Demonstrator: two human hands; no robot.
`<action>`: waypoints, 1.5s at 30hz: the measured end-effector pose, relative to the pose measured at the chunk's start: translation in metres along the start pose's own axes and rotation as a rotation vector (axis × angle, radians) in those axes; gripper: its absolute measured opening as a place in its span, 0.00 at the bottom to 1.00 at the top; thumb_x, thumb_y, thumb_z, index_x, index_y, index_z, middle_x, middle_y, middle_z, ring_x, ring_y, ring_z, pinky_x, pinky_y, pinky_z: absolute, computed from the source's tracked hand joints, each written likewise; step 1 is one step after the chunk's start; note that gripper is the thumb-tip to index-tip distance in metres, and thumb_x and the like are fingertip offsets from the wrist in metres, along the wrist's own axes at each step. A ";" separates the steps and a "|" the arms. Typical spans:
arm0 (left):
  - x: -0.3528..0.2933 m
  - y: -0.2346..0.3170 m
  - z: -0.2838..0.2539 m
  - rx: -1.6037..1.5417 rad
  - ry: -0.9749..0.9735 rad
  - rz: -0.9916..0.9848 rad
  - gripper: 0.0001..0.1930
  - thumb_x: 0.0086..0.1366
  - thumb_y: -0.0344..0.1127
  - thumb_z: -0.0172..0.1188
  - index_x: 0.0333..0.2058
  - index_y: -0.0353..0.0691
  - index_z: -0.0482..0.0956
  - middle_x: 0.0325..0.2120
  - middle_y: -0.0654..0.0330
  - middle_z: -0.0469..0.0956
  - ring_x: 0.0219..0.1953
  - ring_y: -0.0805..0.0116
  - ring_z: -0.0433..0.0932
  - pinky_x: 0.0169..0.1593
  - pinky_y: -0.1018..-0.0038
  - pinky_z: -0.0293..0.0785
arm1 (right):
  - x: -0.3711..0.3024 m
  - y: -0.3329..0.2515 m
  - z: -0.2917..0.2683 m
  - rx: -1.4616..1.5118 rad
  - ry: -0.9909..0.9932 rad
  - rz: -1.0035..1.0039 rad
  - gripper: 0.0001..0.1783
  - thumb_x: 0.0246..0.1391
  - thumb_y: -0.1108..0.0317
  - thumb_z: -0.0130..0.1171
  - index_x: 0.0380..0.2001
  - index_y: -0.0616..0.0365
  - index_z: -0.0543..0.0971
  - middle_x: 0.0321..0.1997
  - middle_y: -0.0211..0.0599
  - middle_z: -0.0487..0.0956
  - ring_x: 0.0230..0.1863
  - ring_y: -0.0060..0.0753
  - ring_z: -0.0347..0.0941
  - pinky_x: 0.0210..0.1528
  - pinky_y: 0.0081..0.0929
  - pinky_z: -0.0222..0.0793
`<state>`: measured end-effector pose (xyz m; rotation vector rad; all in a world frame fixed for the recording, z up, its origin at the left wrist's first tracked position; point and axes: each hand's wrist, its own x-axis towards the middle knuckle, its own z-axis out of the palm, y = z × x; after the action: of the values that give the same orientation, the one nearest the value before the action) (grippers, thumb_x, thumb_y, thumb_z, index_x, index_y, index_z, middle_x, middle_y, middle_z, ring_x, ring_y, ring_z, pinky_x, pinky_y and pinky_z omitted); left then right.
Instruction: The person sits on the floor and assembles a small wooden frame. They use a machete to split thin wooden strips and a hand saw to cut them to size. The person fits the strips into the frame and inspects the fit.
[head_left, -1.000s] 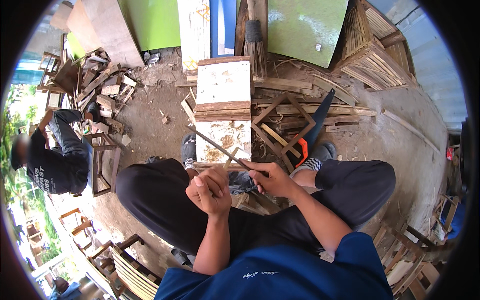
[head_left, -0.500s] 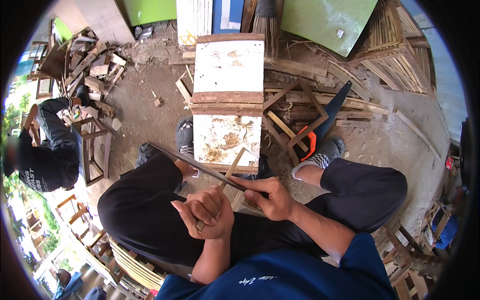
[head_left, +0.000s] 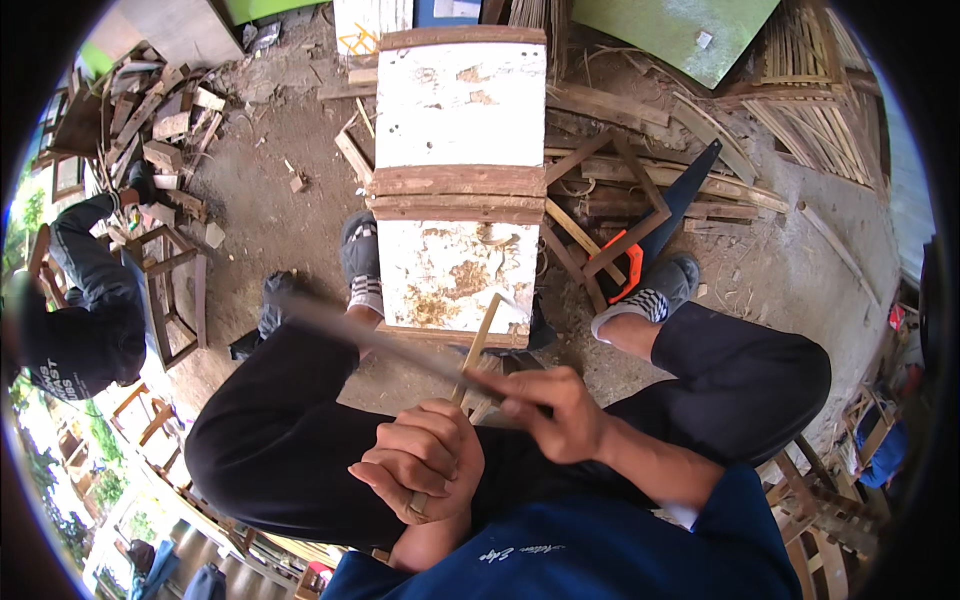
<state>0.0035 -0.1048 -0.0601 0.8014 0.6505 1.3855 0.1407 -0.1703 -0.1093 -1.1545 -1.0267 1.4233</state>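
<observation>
My left hand (head_left: 425, 455) is closed in a fist around a thin, pale strip of wood or bamboo (head_left: 484, 335). The strip's far end points away from me, over the near edge of a low bench with a worn white top (head_left: 455, 275). In my right hand (head_left: 562, 415) is the end of a long, dark, narrow blade (head_left: 365, 342), smeared by motion. It slants across the strip just beyond my left fist, out over my left leg. Whether blade and strip touch cannot be made out. My right fingers partly hide the blade's grip.
A handsaw with an orange handle (head_left: 628, 268) leans by wooden frames (head_left: 650, 190) right of the bench. Scrap wood (head_left: 165, 125) is heaped at the far left. Another person (head_left: 85, 320) sits at the left beside a small wooden frame (head_left: 178, 262). Slatted panels (head_left: 810, 110) stand far right.
My left fist has come closer to me, turning the strip slightly more upright. My right hand has shifted a little right and nearer, and the blade is now blurred. The whole view has shifted slightly.
</observation>
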 end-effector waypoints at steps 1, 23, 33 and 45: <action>0.000 0.000 0.001 -0.010 -0.012 -0.006 0.42 0.83 0.52 0.25 0.04 0.47 0.58 0.03 0.68 0.55 0.07 0.76 0.45 0.19 0.78 0.45 | 0.000 -0.001 0.000 0.019 -0.072 0.018 0.24 0.63 0.74 0.57 0.63 0.58 0.78 0.32 0.50 0.84 0.28 0.44 0.82 0.36 0.33 0.76; 0.000 -0.007 0.014 0.067 -0.079 0.024 0.42 0.83 0.51 0.26 0.04 0.48 0.58 0.02 0.68 0.55 0.06 0.77 0.46 0.18 0.78 0.45 | -0.004 0.007 -0.007 -0.043 -0.004 0.118 0.23 0.70 0.66 0.54 0.63 0.65 0.76 0.36 0.53 0.85 0.32 0.34 0.83 0.39 0.31 0.76; 0.003 -0.005 0.006 0.089 0.052 0.050 0.41 0.83 0.51 0.25 0.05 0.48 0.58 0.03 0.69 0.55 0.06 0.77 0.46 0.19 0.78 0.45 | -0.005 0.014 -0.007 0.043 0.036 0.203 0.21 0.70 0.68 0.53 0.61 0.67 0.76 0.51 0.57 0.84 0.48 0.37 0.85 0.49 0.29 0.78; 0.003 -0.004 0.004 0.011 -0.025 0.029 0.41 0.83 0.51 0.26 0.05 0.48 0.58 0.03 0.68 0.55 0.07 0.77 0.46 0.19 0.78 0.44 | 0.000 0.028 -0.005 -0.090 0.098 -0.065 0.22 0.72 0.61 0.52 0.58 0.67 0.80 0.20 0.31 0.74 0.21 0.23 0.73 0.27 0.25 0.69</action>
<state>0.0099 -0.1021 -0.0610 0.8389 0.6296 1.3969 0.1403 -0.1746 -0.1374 -1.2325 -1.0585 1.2687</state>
